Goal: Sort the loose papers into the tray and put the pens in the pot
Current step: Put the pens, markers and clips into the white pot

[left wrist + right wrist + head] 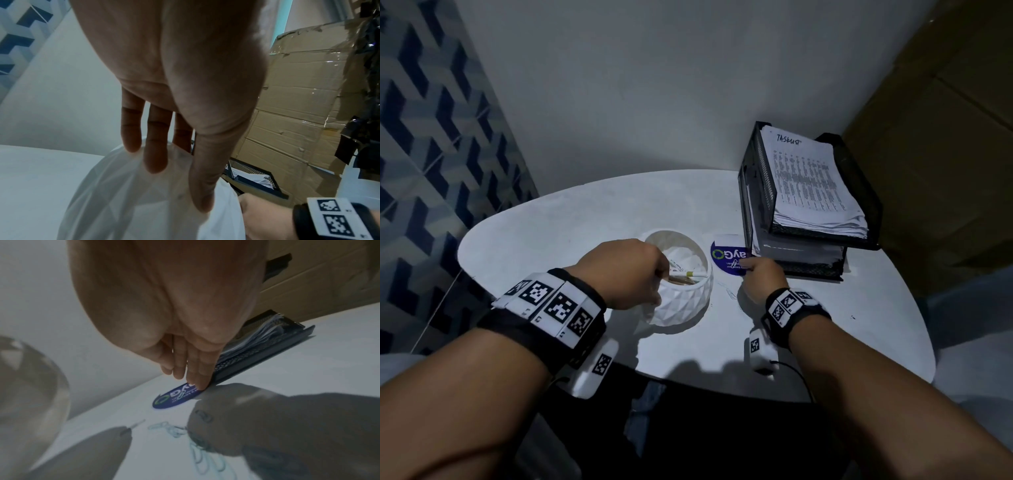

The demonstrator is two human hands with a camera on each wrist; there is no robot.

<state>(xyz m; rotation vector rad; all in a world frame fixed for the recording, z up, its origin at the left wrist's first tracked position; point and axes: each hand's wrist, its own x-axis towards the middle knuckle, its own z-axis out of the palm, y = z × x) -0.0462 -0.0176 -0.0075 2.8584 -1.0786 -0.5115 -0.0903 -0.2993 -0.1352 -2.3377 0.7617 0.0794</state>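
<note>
Right, both hands are down over the white counter (551,233). The left hand (626,274) sits at the near rim of the white faceted pot (681,305), fingers (154,146) fairly straight and a little spread, tips touching the pot's rim and wall, thumb down the outside — from the wrist view they hold nothing. Inside the pot lies a white pen (688,274) with a yellow-green band, resting across other pens; how many, I cannot tell.

Over to the right hand (762,279) — its fingers (195,369) are straight and held close together, and the fingertips press down on a round blue card (727,258) with white and green lettering that lies flat on the counter. A paper clip (734,263) rests on that card, just by the fingertips. The card lies between the pot and the black mesh tray (866,192), its far edge close against the tray's base.

The tray stands at the back right of the counter in two tiers. The top tier carries a stack of papers (808,181), the top sheet printed in columns with a handwritten heading; the lower tier holds more sheets.

More paper clips (174,430) lie loose on the counter, near the right wrist. Brown cardboard (298,97) stands behind the tray.
</note>
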